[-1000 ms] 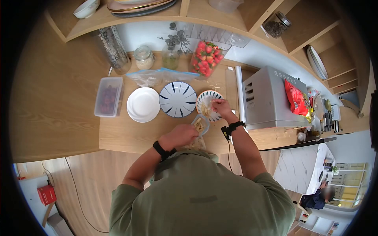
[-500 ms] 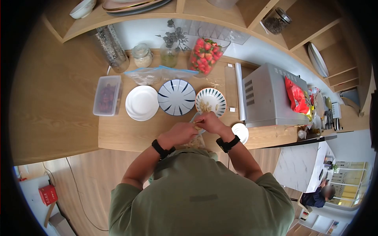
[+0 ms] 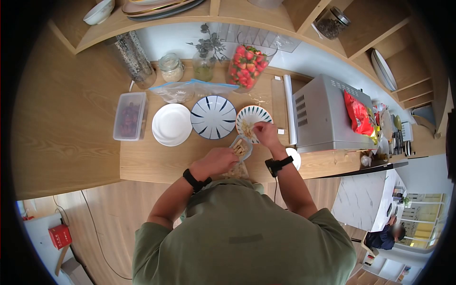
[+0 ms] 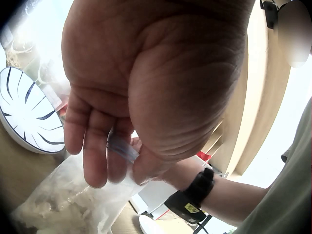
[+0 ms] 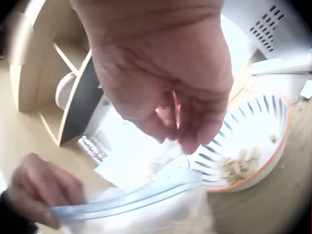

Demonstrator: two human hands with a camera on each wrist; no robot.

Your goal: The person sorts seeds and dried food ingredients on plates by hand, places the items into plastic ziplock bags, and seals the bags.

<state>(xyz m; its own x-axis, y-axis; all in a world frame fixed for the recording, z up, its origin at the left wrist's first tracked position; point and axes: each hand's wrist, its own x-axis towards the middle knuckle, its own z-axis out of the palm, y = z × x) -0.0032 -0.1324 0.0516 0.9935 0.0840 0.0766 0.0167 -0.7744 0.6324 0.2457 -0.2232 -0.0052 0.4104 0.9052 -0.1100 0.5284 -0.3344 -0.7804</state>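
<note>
My left hand (image 3: pixel 219 161) pinches the edge of a clear zip bag (image 3: pixel 242 148) near the counter's front edge. In the left wrist view, pale pieces (image 4: pixel 63 204) fill the lower part of this bag. Its blue-lined zip edge (image 5: pixel 131 204) gapes open in the right wrist view. My right hand (image 3: pixel 265 133) is over the near side of a striped bowl (image 3: pixel 255 111) with an orange rim. Its thumb and fingers are bent together above the bowl's edge; I cannot tell whether a piece is between them. Small pale pieces (image 5: pixel 239 168) lie in the bowl.
A blue-striped plate (image 3: pixel 213 116) and a white plate (image 3: pixel 171 124) stand left of the bowl. Beyond are a tub (image 3: pixel 129 116), zip bags (image 3: pixel 180 90), a glass jar (image 3: pixel 171 68) and strawberries (image 3: pixel 247 66) in a clear container. A silver appliance (image 3: pixel 327 118) stands at right.
My right hand went from the bowl down to the bag's mouth, then back up over the bowl. The left hand has stayed at the bag.
</note>
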